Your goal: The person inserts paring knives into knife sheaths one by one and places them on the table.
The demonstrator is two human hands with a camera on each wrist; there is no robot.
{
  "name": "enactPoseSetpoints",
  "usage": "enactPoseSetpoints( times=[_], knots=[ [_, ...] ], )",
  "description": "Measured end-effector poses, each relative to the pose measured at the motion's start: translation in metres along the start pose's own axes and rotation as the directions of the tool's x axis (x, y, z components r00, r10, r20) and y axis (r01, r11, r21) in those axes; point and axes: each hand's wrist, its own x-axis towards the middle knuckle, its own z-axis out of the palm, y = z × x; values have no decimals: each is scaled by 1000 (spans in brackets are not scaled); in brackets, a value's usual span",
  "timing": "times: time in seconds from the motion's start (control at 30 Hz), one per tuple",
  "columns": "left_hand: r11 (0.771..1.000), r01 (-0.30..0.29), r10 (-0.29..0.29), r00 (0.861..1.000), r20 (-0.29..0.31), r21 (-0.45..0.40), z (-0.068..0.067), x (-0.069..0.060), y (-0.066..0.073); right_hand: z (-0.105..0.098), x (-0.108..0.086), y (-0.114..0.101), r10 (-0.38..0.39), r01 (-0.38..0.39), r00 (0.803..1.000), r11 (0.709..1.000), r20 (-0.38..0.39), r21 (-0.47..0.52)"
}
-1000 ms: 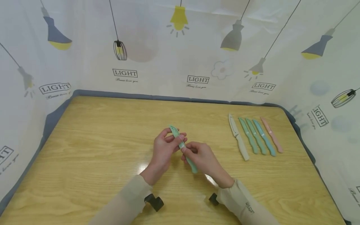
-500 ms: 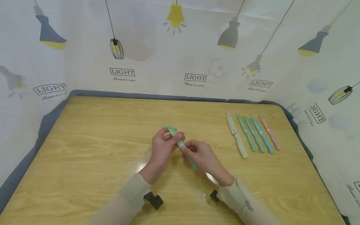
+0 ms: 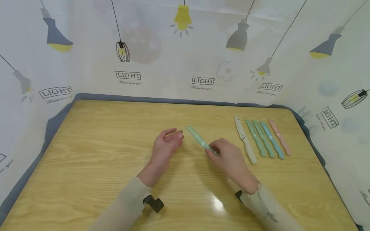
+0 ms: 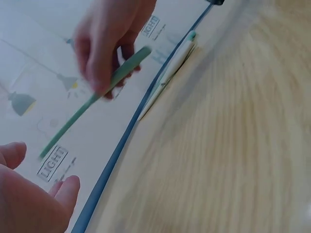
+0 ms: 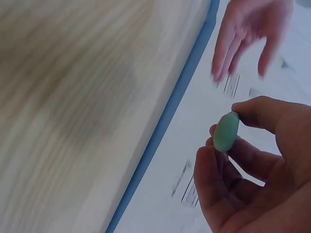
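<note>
My right hand [image 3: 229, 158] pinches the handle of a green knife [image 3: 198, 137], whose sheathed blade points up and left above the table. In the right wrist view the rounded handle end [image 5: 226, 132] shows between thumb and fingers. To the left, my left hand [image 3: 166, 144] is apart from the knife, its fingers loosely bent and holding nothing. The left wrist view shows the green knife [image 4: 80, 112] side-on in the right hand [image 4: 112, 43], with the left fingers [image 4: 68, 194] below it.
On the right of the wooden table [image 3: 115, 141] lie a white knife [image 3: 245, 140], two green knives [image 3: 255, 138], a blue knife [image 3: 272, 140] and a pink knife [image 3: 279, 137], side by side. A printed curtain [image 3: 162, 77] surrounds the table's back and sides.
Earlier both hands held the green knife together. The left hand has let go of it, and the right hand has carried it a little to the right.
</note>
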Motion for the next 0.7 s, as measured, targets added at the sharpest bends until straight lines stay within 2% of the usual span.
enactPoseSetpoints(
  times=[0.1,0.2,0.3,0.43,0.53,0.7],
  knots=[
    [1000,4,-4,999,-33,-24,-11,1,11,-16,-2,27,28,-28,999,999,-21,-19],
    [999,-13,11,998,-55,-44,-24,1,21,-33,-5,55,97,-97,995,995,-6,-34],
    [999,-24,23,997,-76,-21,-37,1,29,-48,-8,81,178,-177,984,983,22,-48],
    [999,-24,27,994,-105,30,-55,-1,39,-64,-14,114,231,-231,973,968,-8,-94],
    [999,-31,35,992,-118,36,-67,-2,45,-75,-18,138,258,-259,966,958,-24,-122],
    [998,-50,54,989,-136,33,-83,-3,52,-97,-22,180,349,-344,937,923,0,-172]
  ],
)
